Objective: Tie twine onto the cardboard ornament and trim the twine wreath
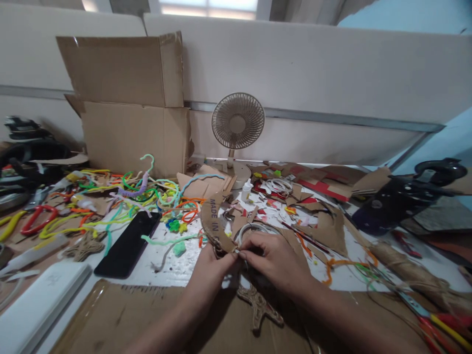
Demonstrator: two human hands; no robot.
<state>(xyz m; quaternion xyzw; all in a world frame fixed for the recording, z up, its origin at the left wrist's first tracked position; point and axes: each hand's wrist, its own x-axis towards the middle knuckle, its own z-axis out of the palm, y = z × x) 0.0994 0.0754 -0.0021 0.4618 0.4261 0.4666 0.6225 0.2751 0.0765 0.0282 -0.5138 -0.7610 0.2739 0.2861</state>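
Observation:
My left hand (210,269) is closed on a curved cardboard piece (213,223) printed "MADE IN", which stands tilted up above the hand. My right hand (276,258) pinches at the lower end of that piece, fingertips meeting those of the left. What lies between the right fingertips is too small to make out. Just beneath the hands is a star shape covered in brown twine (260,307), over a flat cardboard sheet (147,319). A loop of white cord (254,227) shows behind my right hand.
A black phone (127,246), tangled pipe cleaners (162,189) and another twine star (86,246) are at left. Behind stand a small fan (238,123), a glue bottle (247,189) and cardboard scraps. At right are scissors (415,302), a twine roll (416,268) and a dark bottle (391,201).

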